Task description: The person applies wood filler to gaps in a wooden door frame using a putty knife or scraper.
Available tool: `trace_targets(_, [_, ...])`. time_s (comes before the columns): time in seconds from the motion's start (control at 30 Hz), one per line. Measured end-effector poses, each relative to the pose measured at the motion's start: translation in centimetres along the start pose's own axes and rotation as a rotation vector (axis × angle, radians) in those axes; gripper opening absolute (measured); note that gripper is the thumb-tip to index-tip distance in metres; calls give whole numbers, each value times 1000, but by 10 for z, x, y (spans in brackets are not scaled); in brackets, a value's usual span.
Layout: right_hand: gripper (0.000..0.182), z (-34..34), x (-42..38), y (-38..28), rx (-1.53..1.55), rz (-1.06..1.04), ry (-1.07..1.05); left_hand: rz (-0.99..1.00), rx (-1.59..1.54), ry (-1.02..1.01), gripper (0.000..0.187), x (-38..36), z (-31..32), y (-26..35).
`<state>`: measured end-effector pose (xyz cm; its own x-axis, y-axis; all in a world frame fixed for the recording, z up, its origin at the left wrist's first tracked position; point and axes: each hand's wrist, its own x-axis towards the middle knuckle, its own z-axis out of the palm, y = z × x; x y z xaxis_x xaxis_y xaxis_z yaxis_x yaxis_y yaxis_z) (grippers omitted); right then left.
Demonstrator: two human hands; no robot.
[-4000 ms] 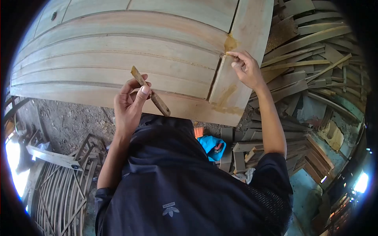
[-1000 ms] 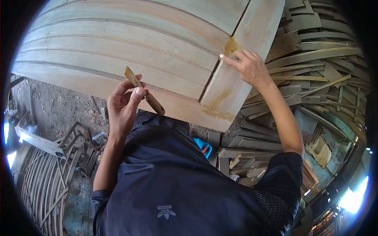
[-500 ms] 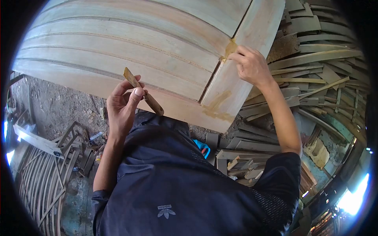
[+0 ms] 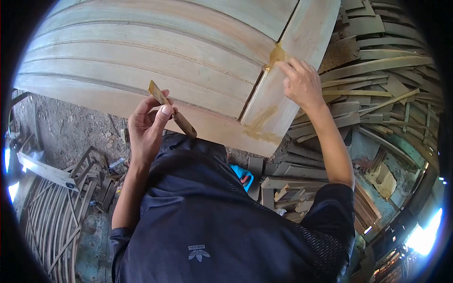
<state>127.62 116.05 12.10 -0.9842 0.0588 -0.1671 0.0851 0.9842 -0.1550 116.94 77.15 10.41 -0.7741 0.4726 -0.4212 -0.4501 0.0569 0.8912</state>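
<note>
Right hand [image 4: 302,82] shifted: fingertips now pressing yellow filler patch [image 4: 276,54] at door panel [image 4: 141,56] joint. Left hand [image 4: 147,127] still grips wooden spatula [image 4: 172,114], idle.

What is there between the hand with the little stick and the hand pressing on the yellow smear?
In the head view, only bare grooved boards of the wooden door panel lie between the left hand, holding the stick, and the right hand at the smear.
</note>
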Motion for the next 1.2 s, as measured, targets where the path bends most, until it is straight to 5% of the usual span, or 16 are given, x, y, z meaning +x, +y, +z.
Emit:
trace_targets(0.33, [72, 18, -19, 7, -69, -122, -29, 14, 25, -12, 43, 2, 5, 4])
trace_targets(0.47, [72, -2, -15, -2, -306, -40, -73, 8, 17, -7, 44, 2, 5, 3])
trace_targets(0.57, [63, -13, -10, -2, -223, -4, 40, 4, 65, -31, 40, 3, 3, 1])
trace_targets(0.63, [69, -6, -9, 4, -223, -215, -77, -15, 70, -34, 39, 2, 4, 0])
trace_targets(0.83, [59, 8, 10, 19, -159, -319, -135, -11, -5, -9, 45, 4, 9, -1])
trace_targets(1.2, [56, -15, 24, 18, 57, -225, -114, -3, -7, 24, 46, 2, 4, 3])
